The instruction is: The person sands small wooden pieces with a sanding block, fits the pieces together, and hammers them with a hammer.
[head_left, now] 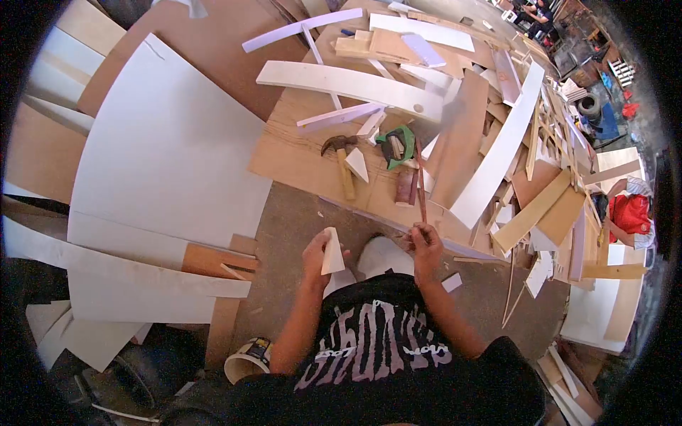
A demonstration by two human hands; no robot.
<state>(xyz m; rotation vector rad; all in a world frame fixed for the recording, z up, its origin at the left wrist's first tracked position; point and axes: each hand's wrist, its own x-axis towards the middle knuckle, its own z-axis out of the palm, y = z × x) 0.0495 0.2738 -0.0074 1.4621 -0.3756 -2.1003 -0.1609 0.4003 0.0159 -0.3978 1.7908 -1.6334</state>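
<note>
My left hand point(315, 257) is closed round a small pale wedge-shaped wood piece point(332, 253), held upright in front of my lap. In my right hand point(425, 248) the fingers pinch the lower end of a thin reddish-brown stick point(421, 186), which points up over the table edge. On the plywood table point(284, 160) just beyond, a claw hammer point(345, 170) lies beside a white triangular offcut point(357, 165). Right of these are a green-and-black tape roll point(398, 145) and a dark red block point(406, 188).
Long white boards point(501, 145) and mixed wood scraps point(543, 195) cover the table's right side. A large white panel point(167, 142) stands at left. A bucket point(249, 360) is near my left elbow. A person in red point(631, 214) is at far right; another person point(541, 18) sits farther back.
</note>
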